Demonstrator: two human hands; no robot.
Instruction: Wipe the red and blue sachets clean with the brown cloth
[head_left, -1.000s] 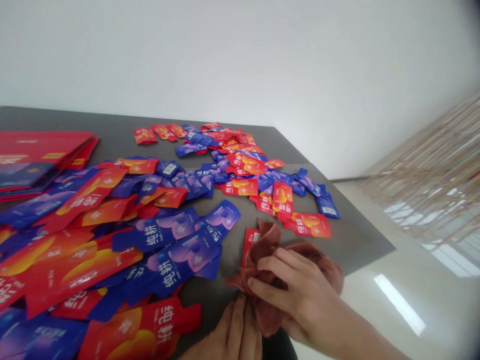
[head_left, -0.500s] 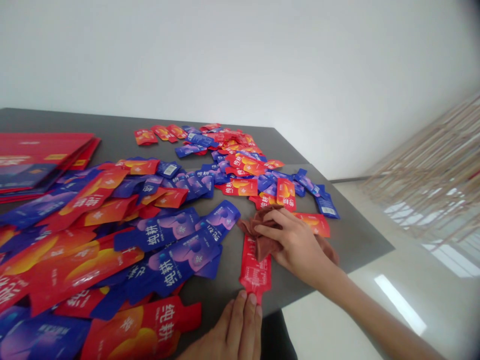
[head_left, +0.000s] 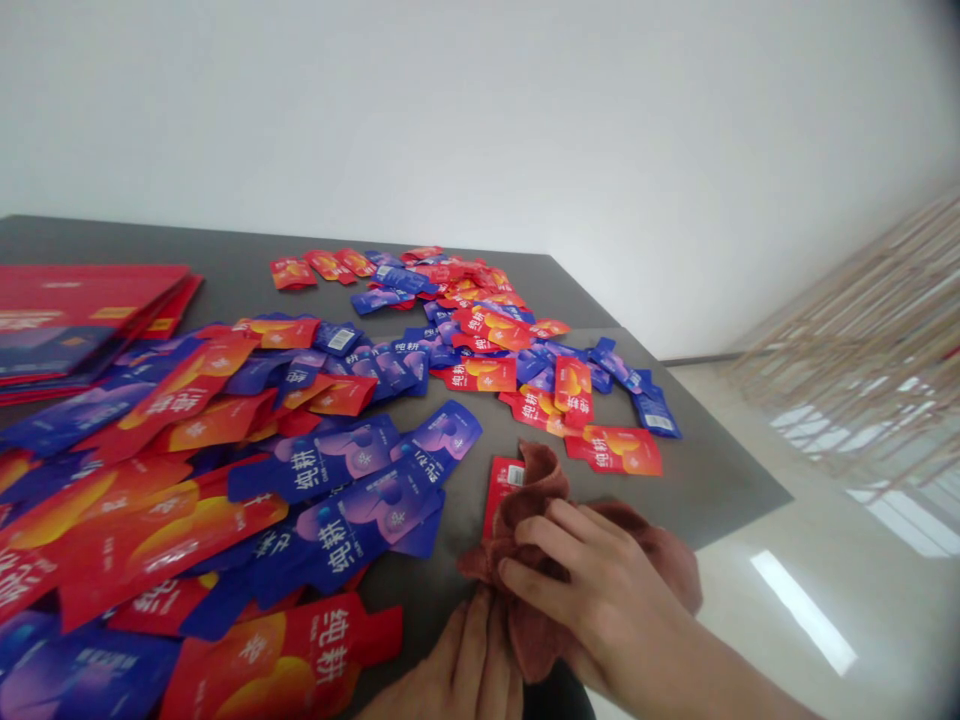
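Note:
A red pouch [head_left: 497,488] lies back side up near the table's front edge, with a barcode at its far end. Most of it is hidden beneath a brown cloth [head_left: 538,490]. My right hand [head_left: 600,590] grips that cloth with bent fingers and presses it over the pouch's near part. My left hand [head_left: 457,665] rests flat at the front edge, fingers straight and together, at the pouch's covered near end. The cloth touches its fingertips.
A big heap of blue and red pouches [head_left: 330,500] covers the left of the grey table [head_left: 712,480]. More pouches [head_left: 487,325] are scattered behind. Red and blue printed bags [head_left: 90,290] lie at far left. A white wall [head_left: 450,120] stands beyond; wooden poles [head_left: 862,340] are at right.
My right hand has drawn the cloth toward me, from the pouch's far end to its near end. The far end now shows its barcode. My left hand stays in place.

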